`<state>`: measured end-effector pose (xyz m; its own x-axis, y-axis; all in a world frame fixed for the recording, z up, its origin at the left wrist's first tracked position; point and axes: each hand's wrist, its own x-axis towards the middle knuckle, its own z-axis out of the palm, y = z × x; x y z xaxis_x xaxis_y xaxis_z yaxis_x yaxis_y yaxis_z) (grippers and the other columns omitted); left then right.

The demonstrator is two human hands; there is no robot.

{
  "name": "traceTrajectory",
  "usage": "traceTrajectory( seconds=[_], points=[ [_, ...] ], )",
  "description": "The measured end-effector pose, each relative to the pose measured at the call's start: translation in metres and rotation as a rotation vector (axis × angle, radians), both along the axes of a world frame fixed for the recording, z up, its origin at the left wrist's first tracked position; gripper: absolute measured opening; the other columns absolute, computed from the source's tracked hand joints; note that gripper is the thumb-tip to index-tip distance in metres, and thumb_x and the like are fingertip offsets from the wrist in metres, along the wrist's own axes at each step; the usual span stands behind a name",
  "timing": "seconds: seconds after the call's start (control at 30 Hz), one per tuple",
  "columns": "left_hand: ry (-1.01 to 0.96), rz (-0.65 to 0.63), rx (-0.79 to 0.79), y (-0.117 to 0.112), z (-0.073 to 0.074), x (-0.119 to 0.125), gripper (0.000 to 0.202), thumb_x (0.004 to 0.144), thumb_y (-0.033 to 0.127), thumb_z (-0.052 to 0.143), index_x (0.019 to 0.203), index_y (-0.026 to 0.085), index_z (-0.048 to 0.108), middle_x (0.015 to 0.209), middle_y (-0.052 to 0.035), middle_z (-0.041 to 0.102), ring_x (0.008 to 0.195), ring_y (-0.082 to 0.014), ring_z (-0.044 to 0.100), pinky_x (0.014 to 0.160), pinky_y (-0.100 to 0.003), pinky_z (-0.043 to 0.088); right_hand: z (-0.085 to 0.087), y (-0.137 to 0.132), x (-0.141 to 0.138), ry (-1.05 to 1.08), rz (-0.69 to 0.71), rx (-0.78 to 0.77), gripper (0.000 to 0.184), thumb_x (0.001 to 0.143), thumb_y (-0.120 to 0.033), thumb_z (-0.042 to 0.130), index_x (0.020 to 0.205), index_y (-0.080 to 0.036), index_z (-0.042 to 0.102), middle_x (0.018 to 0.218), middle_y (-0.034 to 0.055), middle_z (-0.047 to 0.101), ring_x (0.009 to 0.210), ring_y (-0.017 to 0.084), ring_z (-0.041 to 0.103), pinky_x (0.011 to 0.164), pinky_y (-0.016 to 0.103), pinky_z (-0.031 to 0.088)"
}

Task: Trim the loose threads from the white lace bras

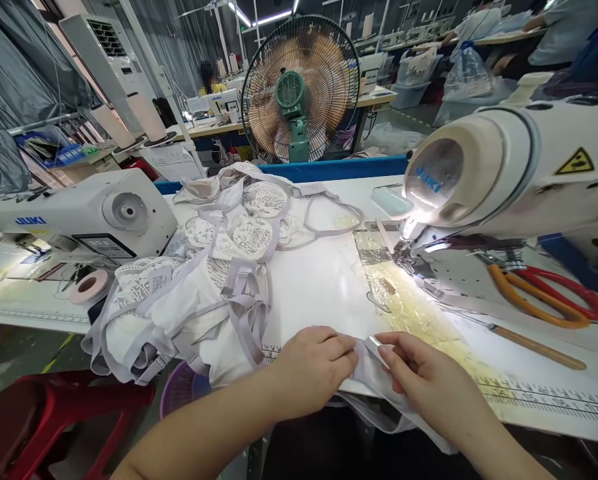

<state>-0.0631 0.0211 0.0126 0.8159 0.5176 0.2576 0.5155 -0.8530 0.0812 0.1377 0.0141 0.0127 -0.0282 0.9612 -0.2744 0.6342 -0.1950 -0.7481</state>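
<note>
My left hand (313, 368) and my right hand (419, 380) meet at the near edge of the white sewing table (319, 280). Both pinch a small piece of white fabric with a pale strap (371, 350) between fingertips; the fabric hangs over the table edge below my hands. A heap of white lace garments with grey straps (203, 280) lies to the left of my hands. The white sewing machine head (509, 167) stands to the right, its needle area (409, 257) lit beyond my right hand.
Orange and red scissors (543, 293) and a wooden-handled tool (533, 343) lie right of the needle. A second machine (79, 217) and a pink tape roll (89, 285) sit at left. A fan (299, 90) stands behind the table. A red stool (53, 413) is at lower left.
</note>
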Motion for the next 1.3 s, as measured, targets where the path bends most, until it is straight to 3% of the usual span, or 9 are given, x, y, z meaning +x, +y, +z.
traceTrajectory(
  seconds=[0.3, 0.6, 1.3],
  points=[
    [-0.007, -0.004, -0.008, 0.000, 0.004, 0.001, 0.026, 0.089, 0.018, 0.044, 0.111, 0.010, 0.056, 0.119, -0.0093, 0.058, 0.101, -0.0166, 0.052, 0.094, -0.029, 0.040, 0.008, -0.001, -0.001, 0.050, 0.011, -0.051, 0.039, 0.075, -0.053, 0.042, 0.091, -0.022, 0.058, 0.046, -0.0051, 0.052, 0.046, 0.016, 0.051, 0.047, 0.028, 0.034],
    [0.011, 0.003, -0.034, 0.000, 0.003, 0.001, 0.027, 0.089, 0.019, 0.043, 0.112, 0.010, 0.054, 0.121, -0.0103, 0.056, 0.103, -0.0162, 0.051, 0.095, -0.030, 0.040, 0.009, -0.006, -0.010, 0.043, -0.103, 0.056, 0.034, 0.076, -0.052, 0.042, 0.085, -0.024, 0.058, 0.043, -0.0064, 0.048, 0.044, 0.016, 0.049, 0.046, 0.028, 0.031],
    [-0.011, -0.002, -0.030, -0.001, 0.005, 0.000, 0.027, 0.090, 0.019, 0.042, 0.111, 0.010, 0.056, 0.121, -0.0093, 0.057, 0.103, -0.0163, 0.052, 0.095, -0.030, 0.040, 0.015, -0.003, -0.009, 0.103, -0.073, 0.037, 0.028, 0.075, -0.048, 0.045, 0.078, -0.024, 0.058, 0.048, -0.0045, 0.054, 0.043, 0.014, 0.047, 0.047, 0.027, 0.034]
  ],
)
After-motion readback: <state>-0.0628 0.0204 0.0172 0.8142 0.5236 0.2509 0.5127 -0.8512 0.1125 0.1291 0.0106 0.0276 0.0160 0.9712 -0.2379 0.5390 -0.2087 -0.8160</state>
